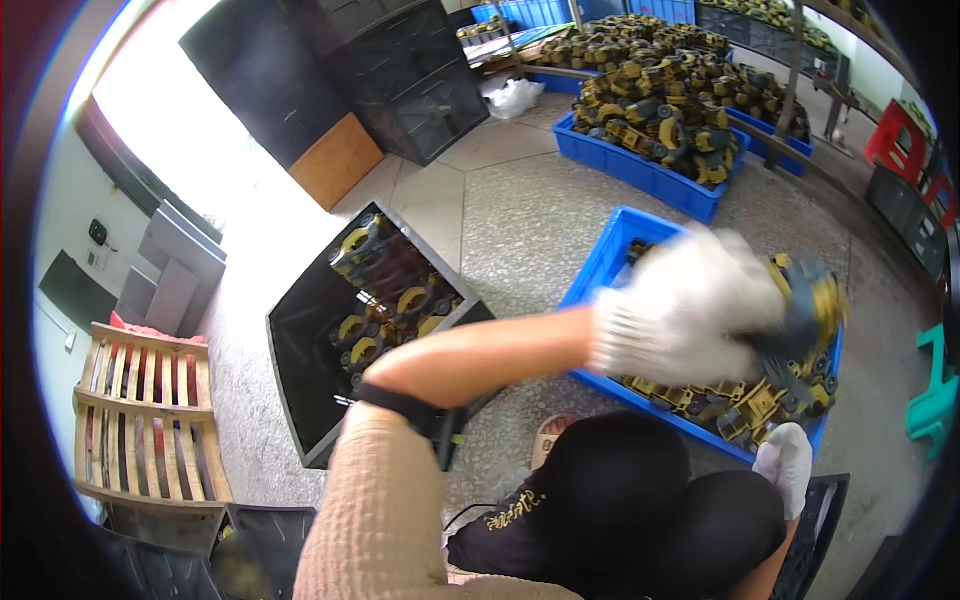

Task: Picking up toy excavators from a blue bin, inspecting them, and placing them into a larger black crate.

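Observation:
My left hand (685,305), in a white knit glove, reaches across to the right and grips a yellow and grey toy truck (810,320), blurred by motion. It hangs over a blue crate (600,270) filled with several more yellow toy vehicles (740,405). My right hand (785,465), also white-gloved, rests low by my knee at the crate's near edge; whether it holds anything I cannot tell. A black bin (300,360) with yellow and black parts stands to the left.
Further blue crates (640,170) heaped with yellow toy trucks stand at the back. A wooden pallet (145,420) leans at the left, a dark cabinet (400,80) at the back, red (895,140) and teal stools (935,385) at the right. Black crate (815,540) by my right leg.

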